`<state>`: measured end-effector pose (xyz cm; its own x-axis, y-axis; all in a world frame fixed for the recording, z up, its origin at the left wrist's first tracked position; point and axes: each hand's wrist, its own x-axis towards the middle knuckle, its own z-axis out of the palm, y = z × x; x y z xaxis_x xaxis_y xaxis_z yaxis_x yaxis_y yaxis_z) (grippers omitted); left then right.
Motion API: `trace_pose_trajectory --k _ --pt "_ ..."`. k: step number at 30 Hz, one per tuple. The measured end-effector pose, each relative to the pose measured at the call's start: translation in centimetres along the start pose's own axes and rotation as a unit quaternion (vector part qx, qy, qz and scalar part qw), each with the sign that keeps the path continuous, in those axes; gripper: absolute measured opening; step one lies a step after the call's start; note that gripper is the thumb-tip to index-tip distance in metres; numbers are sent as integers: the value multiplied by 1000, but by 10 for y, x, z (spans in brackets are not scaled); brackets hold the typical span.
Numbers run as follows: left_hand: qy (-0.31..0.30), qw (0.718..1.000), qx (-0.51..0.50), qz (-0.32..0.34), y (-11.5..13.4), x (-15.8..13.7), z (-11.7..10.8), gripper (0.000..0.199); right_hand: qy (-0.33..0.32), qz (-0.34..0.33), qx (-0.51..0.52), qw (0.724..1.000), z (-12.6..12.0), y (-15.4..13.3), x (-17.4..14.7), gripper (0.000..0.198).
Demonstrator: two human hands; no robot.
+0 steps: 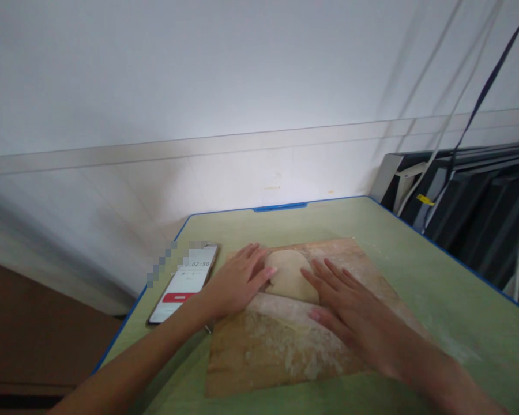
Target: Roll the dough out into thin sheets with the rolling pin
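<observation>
Our left hand (236,282) and right hand (350,308) lie low, their fingers stretched out and not curled around anything. The soft, pale dough (288,271) sits between them on a floury brown board (233,363). A pale rolling pin (281,305) lies just on our side of it. Our phone (188,279) lies on the green bench (436,288).

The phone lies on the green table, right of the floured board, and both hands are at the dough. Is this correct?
Not quite: the head view shows the phone lying left of the floured board. The left hand and right hand are at the dough.
</observation>
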<state>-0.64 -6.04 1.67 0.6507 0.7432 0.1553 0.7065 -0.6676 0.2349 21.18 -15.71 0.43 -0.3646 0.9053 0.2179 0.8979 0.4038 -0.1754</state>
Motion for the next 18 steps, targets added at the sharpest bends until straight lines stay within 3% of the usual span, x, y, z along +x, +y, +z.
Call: trace_pose_trajectory --k 5,9,12,18 --pt "33 999 -12 2 -11 35 3 42 -54 16 77 995 -8 11 14 54" --pt "31 999 -15 10 -9 33 3 40 -61 24 65 996 -8 5 11 57" --pt "21 1000 -11 10 -4 13 1 39 -22 22 8 999 -1 -4 0 59" --pt "13 998 54 13 7 -25 -2 45 108 -55 -89 989 20 -16 -20 58"
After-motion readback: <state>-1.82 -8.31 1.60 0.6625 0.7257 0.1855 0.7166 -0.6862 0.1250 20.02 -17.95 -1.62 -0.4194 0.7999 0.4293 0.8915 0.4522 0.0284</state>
